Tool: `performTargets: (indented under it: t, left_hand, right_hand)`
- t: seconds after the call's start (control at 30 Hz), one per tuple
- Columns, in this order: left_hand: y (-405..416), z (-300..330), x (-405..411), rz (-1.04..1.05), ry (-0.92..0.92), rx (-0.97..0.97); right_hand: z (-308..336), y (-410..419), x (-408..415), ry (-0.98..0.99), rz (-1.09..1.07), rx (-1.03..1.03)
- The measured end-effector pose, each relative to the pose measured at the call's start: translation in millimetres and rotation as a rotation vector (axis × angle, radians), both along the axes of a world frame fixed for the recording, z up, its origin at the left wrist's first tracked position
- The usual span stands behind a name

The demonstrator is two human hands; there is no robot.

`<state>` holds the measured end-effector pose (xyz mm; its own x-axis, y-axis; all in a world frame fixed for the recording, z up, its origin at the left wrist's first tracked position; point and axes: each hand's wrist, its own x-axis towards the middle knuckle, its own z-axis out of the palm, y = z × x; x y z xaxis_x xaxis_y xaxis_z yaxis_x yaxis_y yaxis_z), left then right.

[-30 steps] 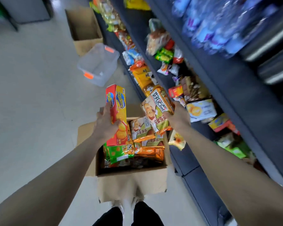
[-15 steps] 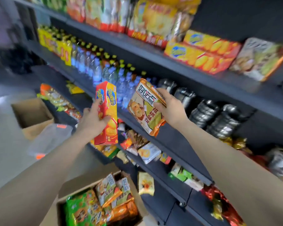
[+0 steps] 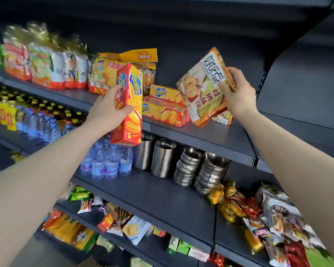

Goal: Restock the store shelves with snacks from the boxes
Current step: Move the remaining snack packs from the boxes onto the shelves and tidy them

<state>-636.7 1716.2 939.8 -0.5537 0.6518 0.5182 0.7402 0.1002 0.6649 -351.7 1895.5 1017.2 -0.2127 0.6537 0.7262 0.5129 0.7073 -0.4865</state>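
Cracker box: a red and yellow cracker box (image 3: 128,106) is held upright in front of the upper shelf (image 3: 210,135), its lower end hanging below the shelf edge.
Left hand: the left hand (image 3: 110,108) is wrapped round the box's left side, thumb laid across the printed front.
Snack bag: an orange-edged snack bag (image 3: 205,87) is held tilted, its bottom corner just above the upper shelf's surface.
Right hand: the right hand (image 3: 237,93) is clamped on the bag's upper right edge, fingers curled over it.
Relative position: the box is kept left of the bag; the two hands are held well apart, both raised to the upper shelf.
Boxes already shelved: two matching cracker boxes (image 3: 165,106) are seen lying flat, stacked, between the hands.
Bags on upper shelf: a row of upright snack packets (image 3: 46,64) is set to the left; the count cannot be told through blur.
Middle shelf: water bottles (image 3: 106,162), two steel cups (image 3: 154,157) and two stacks of steel bowls (image 3: 200,170) are placed below.
Lower shelves: loose snack packs (image 3: 268,218) are piled; uncountable.
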Motion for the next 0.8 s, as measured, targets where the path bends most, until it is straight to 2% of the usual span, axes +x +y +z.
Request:
performTargets:
  t: [0.07, 0.2, 0.33, 0.5, 0.7, 0.8]
  left_hand:
    - [20.6, 13.4, 2.9, -0.023, -0.045, 0.034]
    - [63.3, 28.1, 5.4, -0.026, -0.132, 0.086]
    - [99.9, 34.2, 0.6, -0.039, -0.194, 0.094]
    - [135.9, 37.4, -14.4, -0.009, -0.26, 0.104]
    - [165.3, 40.3, -26.4, -0.014, -0.353, 0.122]
    - [175.0, 42.9, -26.3, -0.026, -0.353, 0.124]
  right_hand:
    - [12.7, 29.3, 15.7, -0.046, -0.124, 0.014]
    - [18.3, 96.3, 30.7, -0.221, -0.291, -0.084]
    - [7.4, 158.3, 21.0, -0.398, -0.284, -0.149]
    - [3.1, 216.3, -1.4, -0.566, -0.286, -0.122]
    - [1.0, 255.8, -23.0, -0.712, -0.419, 0.011]
    - [-1.1, 252.4, -40.9, -0.736, -0.433, 0.225]
